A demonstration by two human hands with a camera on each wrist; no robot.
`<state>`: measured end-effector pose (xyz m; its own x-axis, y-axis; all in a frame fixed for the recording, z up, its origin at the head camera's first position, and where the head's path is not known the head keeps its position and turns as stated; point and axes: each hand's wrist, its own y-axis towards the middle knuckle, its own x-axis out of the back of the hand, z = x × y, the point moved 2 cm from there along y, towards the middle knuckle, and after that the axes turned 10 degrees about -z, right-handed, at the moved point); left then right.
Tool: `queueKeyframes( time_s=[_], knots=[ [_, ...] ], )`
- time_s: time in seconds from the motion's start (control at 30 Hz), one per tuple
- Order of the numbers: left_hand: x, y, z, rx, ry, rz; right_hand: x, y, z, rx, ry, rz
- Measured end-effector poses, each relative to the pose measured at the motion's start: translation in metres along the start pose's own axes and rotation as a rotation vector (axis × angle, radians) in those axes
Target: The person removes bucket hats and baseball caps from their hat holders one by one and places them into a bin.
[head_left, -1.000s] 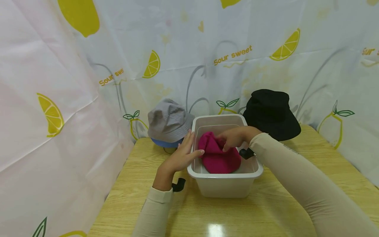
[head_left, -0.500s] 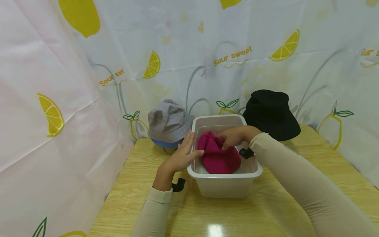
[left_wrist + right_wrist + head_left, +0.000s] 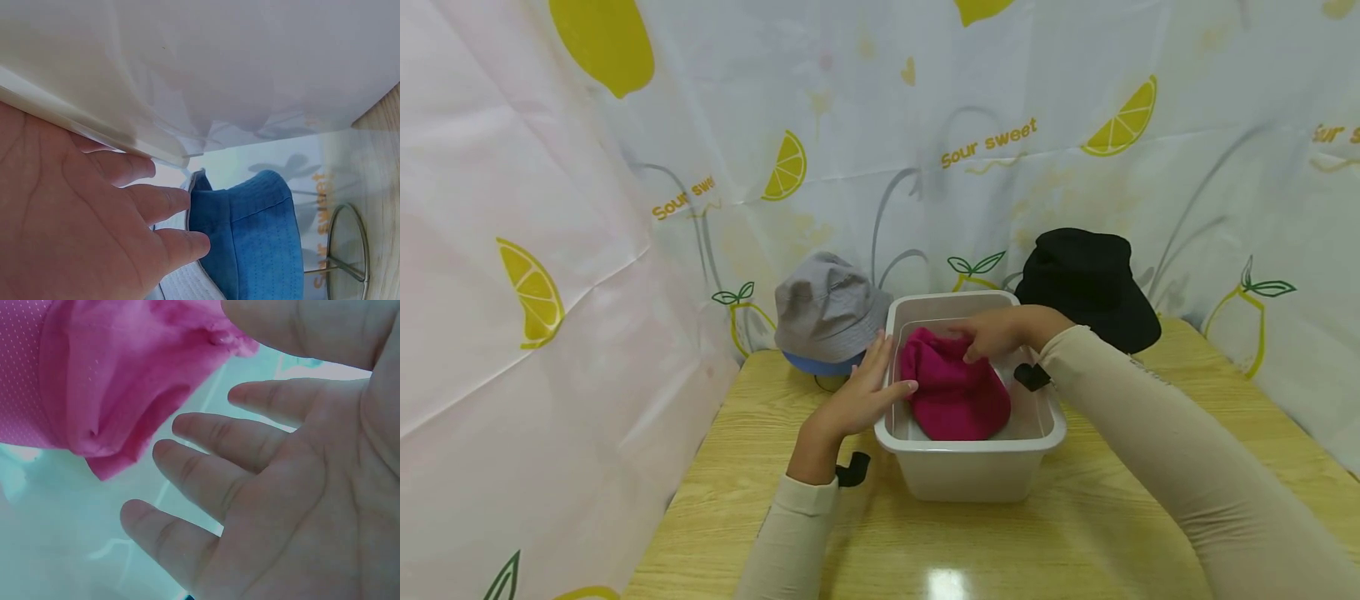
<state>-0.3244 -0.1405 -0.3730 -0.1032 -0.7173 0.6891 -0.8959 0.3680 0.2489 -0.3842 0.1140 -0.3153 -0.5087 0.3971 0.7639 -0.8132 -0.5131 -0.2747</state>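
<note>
In the head view, a magenta baseball cap (image 3: 958, 400) is lying inside a white plastic bin (image 3: 966, 475), with the left hand (image 3: 861, 396) resting against its left rim and the right hand (image 3: 1003, 331) reaching in over the cap. In the left wrist view, straight, slightly spread fingers are pointing toward blue hat fabric (image 3: 256, 244). In the right wrist view, fingers are standing spread beside the cap; thumb contact is staying unclear.

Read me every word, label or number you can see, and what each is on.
"Sour sweet": lemon-print backdrop, centre.
"Sour swe": lemon-print backdrop, left, cut short.
"ur s": lemon-print backdrop, right edge, cut off.
"Sour sweet": lemon-print backdrop, sideways in left wrist view.
Right sleeve: print too small to read.
</note>
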Motion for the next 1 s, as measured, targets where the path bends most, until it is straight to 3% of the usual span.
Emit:
queueKeyframes(
  time_s=[0.1,0.17,0.4,0.63,1.0],
  knots=[
    [0.000,0.001,0.001,-0.002,-0.004,-0.001,0.008,-0.002,0.001,0.030,-0.127,-0.038],
    [-0.001,0.001,0.002,-0.002,-0.001,-0.002,0.013,-0.004,0.003,0.039,-0.153,-0.049],
    [-0.002,0.000,0.002,-0.008,-0.003,-0.009,0.030,-0.017,0.005,0.054,-0.133,-0.105],
    [-0.001,-0.001,0.002,-0.002,-0.009,0.001,0.048,-0.022,0.003,0.072,-0.189,-0.178],
    [0.000,0.000,0.002,-0.009,-0.030,0.003,0.065,-0.026,-0.004,0.136,-0.286,-0.475]
  ],
)
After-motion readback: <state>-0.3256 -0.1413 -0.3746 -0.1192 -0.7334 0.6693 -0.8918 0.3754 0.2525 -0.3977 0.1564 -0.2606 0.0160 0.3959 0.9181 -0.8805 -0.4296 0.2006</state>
